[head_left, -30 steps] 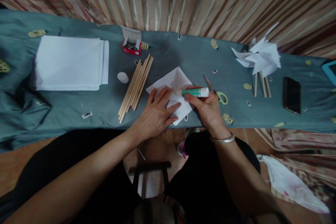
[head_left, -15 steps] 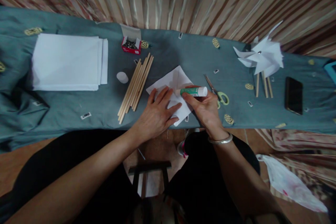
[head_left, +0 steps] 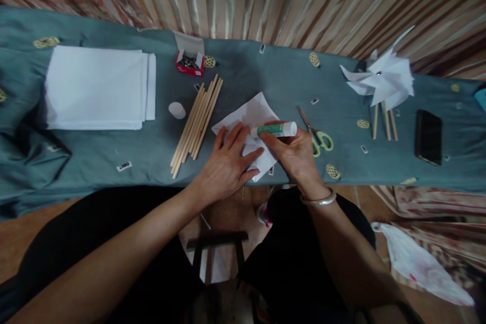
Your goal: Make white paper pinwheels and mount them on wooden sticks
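Note:
A folded piece of white paper [head_left: 255, 107] lies at the front middle of the cloth-covered table. My left hand [head_left: 231, 162] rests on it with spread fingers, pressing it flat. In my right hand [head_left: 294, 152] is a green and white glue stick [head_left: 274, 129], held almost level with its tip at the middle of the paper. Its cap [head_left: 176, 110] appears to be the white piece standing left of several wooden sticks [head_left: 196, 124]. Just beyond my right hand are scissors [head_left: 317, 134] with light green handles, partly hidden by my fingers.
A stack of white paper [head_left: 94, 88] lies at the left. Behind the sticks stands an open red box [head_left: 190, 63] of small metal pieces. To the right are a white paper pinwheel [head_left: 383, 81] and a black phone [head_left: 429, 136]. The table's front edge runs close to my wrists.
The glue stick in my right hand has shifted slightly left and away from me over the paper. My left hand stays in place.

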A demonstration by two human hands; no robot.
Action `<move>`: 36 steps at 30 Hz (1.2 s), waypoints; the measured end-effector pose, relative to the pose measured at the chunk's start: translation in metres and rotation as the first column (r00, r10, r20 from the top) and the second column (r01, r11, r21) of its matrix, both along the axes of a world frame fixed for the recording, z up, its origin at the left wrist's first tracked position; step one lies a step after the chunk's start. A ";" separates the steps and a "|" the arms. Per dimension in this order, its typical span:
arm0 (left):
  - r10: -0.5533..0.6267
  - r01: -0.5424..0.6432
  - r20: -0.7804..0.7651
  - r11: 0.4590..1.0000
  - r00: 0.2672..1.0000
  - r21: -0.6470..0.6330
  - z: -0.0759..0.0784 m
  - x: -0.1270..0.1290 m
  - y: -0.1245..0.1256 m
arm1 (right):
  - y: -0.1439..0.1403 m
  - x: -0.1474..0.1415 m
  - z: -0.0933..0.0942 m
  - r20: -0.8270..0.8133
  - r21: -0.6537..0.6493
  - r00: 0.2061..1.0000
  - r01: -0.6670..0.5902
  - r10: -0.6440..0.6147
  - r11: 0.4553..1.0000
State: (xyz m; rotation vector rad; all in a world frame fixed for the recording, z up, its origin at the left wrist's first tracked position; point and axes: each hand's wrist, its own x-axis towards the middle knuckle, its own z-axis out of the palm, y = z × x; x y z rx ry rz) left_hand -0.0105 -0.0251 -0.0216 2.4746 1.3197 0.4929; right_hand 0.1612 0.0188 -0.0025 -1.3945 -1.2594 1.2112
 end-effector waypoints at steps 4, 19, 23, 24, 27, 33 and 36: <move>-0.005 0.005 0.000 1.000 1.000 0.003 -0.001 0.000 0.000 | -0.001 0.000 -0.001 0.010 0.013 1.000 -0.028 0.027 1.000; 0.004 -0.004 0.003 1.000 1.000 0.017 -0.003 -0.001 0.000 | -0.006 0.006 0.003 0.050 -0.039 0.998 -0.041 0.043 0.998; 0.004 -0.004 -0.007 1.000 1.000 0.018 -0.002 -0.001 -0.001 | -0.007 0.008 0.005 0.089 -0.037 0.995 -0.045 0.048 0.998; 0.004 -0.004 -0.009 1.000 1.000 0.018 -0.002 0.000 -0.001 | -0.007 0.008 0.006 0.095 -0.038 0.995 -0.041 0.044 0.998; 0.006 -0.006 -0.016 1.000 1.000 0.021 -0.002 0.000 -0.001 | -0.006 0.009 0.008 0.110 -0.040 0.994 -0.019 0.023 0.999; 0.008 -0.008 -0.020 1.000 1.000 0.025 -0.002 0.000 -0.001 | -0.004 0.009 0.008 0.106 -0.028 0.994 0.013 -0.010 1.000; 0.008 -0.008 -0.018 1.000 1.000 0.026 -0.002 0.000 -0.001 | -0.002 0.009 0.005 0.101 -0.017 0.994 0.030 -0.028 0.999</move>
